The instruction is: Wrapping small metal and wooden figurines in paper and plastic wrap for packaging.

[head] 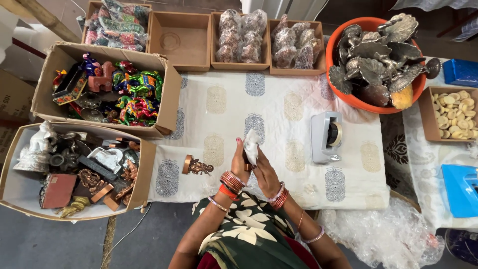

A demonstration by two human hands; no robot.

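My left hand and my right hand are pressed together over the printed white cloth. Between them they hold a small item wrapped in white plastic; a brown part of it shows at the palms. Both wrists carry red and gold bangles. A small copper-coloured figurine lies on the cloth just left of my left hand. A grey tape dispenser stands to the right of my hands.
Two open cardboard boxes sit at the left: one with colourful painted figures, one with metal figurines. Trays of wrapped items line the far edge. An orange tub holds metal peacock pieces. Crumpled clear plastic lies at the lower right.
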